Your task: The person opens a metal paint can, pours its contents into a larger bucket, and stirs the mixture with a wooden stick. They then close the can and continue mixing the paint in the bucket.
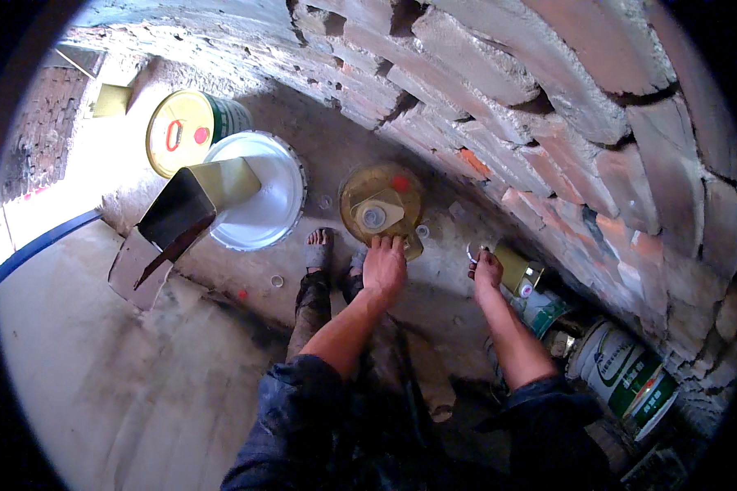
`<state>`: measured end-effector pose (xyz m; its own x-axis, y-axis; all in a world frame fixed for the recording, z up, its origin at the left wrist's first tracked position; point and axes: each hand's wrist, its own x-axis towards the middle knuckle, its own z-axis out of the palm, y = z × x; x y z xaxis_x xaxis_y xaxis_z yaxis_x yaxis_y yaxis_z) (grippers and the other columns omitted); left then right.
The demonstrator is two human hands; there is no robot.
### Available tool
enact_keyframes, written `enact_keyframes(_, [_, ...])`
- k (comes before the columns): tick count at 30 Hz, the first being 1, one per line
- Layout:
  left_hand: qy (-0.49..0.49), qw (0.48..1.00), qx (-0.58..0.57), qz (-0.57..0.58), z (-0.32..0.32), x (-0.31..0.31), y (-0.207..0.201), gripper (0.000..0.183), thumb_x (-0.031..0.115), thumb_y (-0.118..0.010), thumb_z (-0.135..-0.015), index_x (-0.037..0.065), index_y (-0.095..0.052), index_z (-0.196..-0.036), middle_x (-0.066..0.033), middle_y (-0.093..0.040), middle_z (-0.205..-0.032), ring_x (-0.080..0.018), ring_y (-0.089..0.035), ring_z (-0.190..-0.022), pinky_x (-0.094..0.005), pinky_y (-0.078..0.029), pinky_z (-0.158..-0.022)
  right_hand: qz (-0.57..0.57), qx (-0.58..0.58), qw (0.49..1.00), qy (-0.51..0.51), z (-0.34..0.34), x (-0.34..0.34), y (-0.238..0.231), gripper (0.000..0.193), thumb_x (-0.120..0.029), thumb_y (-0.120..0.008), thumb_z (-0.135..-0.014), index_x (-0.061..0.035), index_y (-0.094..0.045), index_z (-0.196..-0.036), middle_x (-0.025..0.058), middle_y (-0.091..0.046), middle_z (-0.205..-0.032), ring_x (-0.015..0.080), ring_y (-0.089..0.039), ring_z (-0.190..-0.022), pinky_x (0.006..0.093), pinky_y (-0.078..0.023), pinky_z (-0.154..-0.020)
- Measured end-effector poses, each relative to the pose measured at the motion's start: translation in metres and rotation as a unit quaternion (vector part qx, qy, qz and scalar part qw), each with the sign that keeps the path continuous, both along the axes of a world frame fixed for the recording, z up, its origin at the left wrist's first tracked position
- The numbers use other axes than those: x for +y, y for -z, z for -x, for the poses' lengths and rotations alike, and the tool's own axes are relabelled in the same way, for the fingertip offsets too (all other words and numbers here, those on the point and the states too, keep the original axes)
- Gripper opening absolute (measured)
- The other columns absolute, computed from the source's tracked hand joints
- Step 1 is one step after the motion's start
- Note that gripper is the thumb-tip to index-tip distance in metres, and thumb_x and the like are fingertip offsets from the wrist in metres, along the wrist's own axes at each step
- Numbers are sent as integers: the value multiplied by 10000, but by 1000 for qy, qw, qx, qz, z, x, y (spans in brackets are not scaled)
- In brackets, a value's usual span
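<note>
Holds left forearm [348,331] bare and out ahead, slanted inward toward the wrist. Holds left hand [384,268] with its back upward and with fingers [387,243] bent down at the far end, too small to tell the tips. Extends right forearm [516,335] likewise, bare and leaning slightly inward. Holds right hand [487,270] curled, with thumb and fingers drawn together toward the left, well apart from left hand. Stands with feet [320,243] near each other and pointing forward.
</note>
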<state>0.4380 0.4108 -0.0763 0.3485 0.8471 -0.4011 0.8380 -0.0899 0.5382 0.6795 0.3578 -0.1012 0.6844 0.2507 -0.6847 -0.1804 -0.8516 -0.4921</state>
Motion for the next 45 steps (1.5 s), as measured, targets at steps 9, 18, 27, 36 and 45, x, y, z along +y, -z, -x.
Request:
enact_keyframes(9, [-100,972,-26,211,8,35,-17,351,171,-621,-780,52,-626,-1110,-221,-646,-1066,-386,-602,-1030,-473,-504,-861,61,190,975,101,-11,-69,-6,451,-428,-500,-958,-37,-473,-1179,106,-547,-1099,253,-575,-991,447,-508,-795])
enact_keyframes(18, [-129,926,-272,227,50,6,-197,261,194,-606,-854,-6,-614,-1020,-188,-659,-826,-287,-666,-797,-402,-509,-708,-69,379,921,61,32,-104,-47,398,-457,-506,-946,-117,-529,-1151,60,-555,-1088,185,-508,-988,347,-394,-892])
enact_keyframes(27, [-148,962,-214,83,71,-60,-288,255,166,-621,-817,-15,-583,-992,-234,-637,-917,-394,-621,-879,-472,-500,-766,-324,-53,817,-475,123,39,-260,298,-81,-556,-885,-55,-608,-1177,88,-614,-1062,231,-585,-996,357,-467,-852])
enact_keyframes(36, [1,992,-68,110,95,-80,-311,364,214,-669,-757,76,-603,-1087,-150,-630,-1100,-317,-595,-1059,-431,-535,-830,-310,-160,387,-854,191,67,-342,303,-118,-600,-817,-97,-597,-1119,113,-608,-895,299,-651,-792,398,-538,-644])
enact_keyframes(45, [20,993,-76,85,106,-104,-296,354,172,-643,-754,81,-605,-1094,-109,-626,-1108,-294,-559,-1111,-399,-541,-822,-134,-73,292,-944,232,90,-353,192,-170,-588,-832,-61,-552,-986,177,-660,-738,355,-673,-698,474,-534,-592])
